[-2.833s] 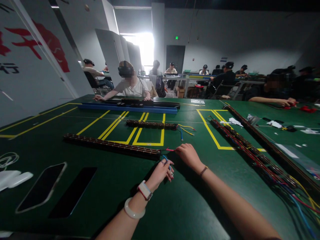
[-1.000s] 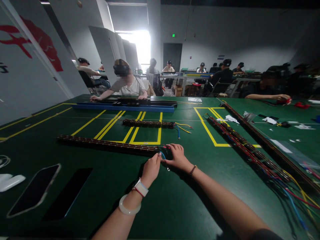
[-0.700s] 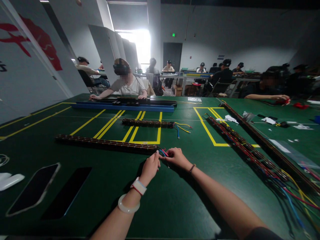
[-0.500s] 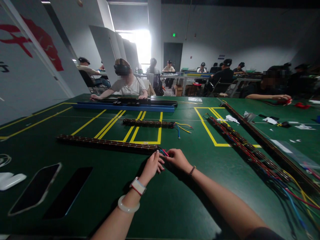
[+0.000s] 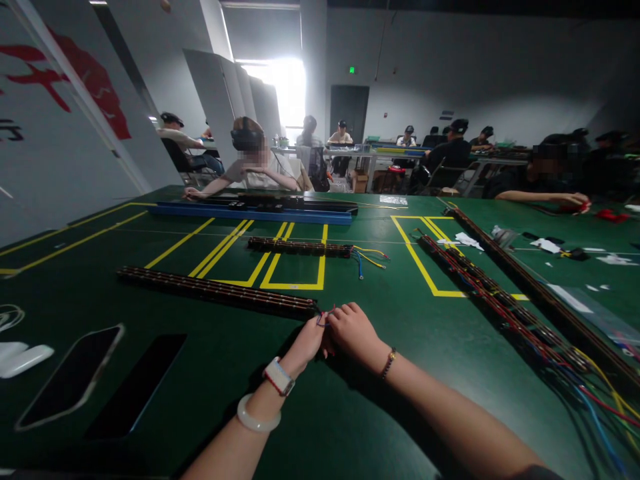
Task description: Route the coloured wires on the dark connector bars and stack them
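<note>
A long, dark wire harness [image 5: 215, 291] lies slantwise on the green table, its right end at my hands. Thin red and blue wires [image 5: 323, 320] come out of that end and run between my fingers. My left hand [image 5: 309, 339] is closed around the wires from the near left, fingertips partly hidden. From the right, my right hand [image 5: 354, 329] pinches the same wires, its knuckles upward and touching or nearly touching the left hand. A shorter harness [image 5: 300, 247] with blue and yellow wire ends lies farther back.
Two phones [image 5: 70, 378] and a white earbud case [image 5: 23, 360] lie at left. Several long harnesses [image 5: 480, 277] with loose coloured wires stretch along the right. A blue channel [image 5: 250, 213] lies at the far side, where a person [image 5: 260, 167] sits. Yellow tape [image 5: 320, 257] marks the table.
My hands have drawn together around the wires, the right hand turning knuckles up. The harness's right end has shifted slightly nearer. The person across has raised one hand from the channel towards the head.
</note>
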The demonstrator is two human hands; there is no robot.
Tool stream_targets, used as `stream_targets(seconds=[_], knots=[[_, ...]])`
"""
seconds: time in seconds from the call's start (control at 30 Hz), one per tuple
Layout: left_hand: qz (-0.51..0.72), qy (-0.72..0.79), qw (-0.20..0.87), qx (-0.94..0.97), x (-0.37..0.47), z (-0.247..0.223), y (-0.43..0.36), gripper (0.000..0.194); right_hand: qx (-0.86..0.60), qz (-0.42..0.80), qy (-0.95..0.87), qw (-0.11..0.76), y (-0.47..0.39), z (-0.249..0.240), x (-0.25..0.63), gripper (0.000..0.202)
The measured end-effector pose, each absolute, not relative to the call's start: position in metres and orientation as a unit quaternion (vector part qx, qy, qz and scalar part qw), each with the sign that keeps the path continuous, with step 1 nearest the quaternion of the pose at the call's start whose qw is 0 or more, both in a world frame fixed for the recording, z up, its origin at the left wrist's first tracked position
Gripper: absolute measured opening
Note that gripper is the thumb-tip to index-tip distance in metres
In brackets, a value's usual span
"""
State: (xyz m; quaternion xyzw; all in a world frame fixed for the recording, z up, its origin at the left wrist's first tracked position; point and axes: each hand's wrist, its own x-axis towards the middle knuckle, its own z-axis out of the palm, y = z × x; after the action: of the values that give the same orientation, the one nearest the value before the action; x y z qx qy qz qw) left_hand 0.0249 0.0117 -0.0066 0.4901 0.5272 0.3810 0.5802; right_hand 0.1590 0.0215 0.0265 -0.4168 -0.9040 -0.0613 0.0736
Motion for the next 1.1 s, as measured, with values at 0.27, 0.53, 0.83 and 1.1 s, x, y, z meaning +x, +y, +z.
stream_targets(seconds=[0.27,0.53,0.83,1.1], knots=[[0.381,0.513,0.582,0.502,0.024,-0.009,0.012,0.05,-0.442,0.0,-0.896,0.044,0.018,0.047,0.166,0.021],[0.381,0.495,0.614,0.483,0.027,-0.015,0.014,0.049,-0.483,0.0,-0.873,0.063,0.041,0.035,0.185,0.016],[0.372,0.501,0.594,0.507,0.027,-0.02,0.016,0.027,-0.451,-0.119,-0.865,0.185,0.073,-0.004,0.203,0.017],[0.37,0.516,0.562,0.53,0.03,-0.011,0.012,0.02,-0.453,-0.071,-0.864,0.209,0.075,-0.017,0.206,0.027]])
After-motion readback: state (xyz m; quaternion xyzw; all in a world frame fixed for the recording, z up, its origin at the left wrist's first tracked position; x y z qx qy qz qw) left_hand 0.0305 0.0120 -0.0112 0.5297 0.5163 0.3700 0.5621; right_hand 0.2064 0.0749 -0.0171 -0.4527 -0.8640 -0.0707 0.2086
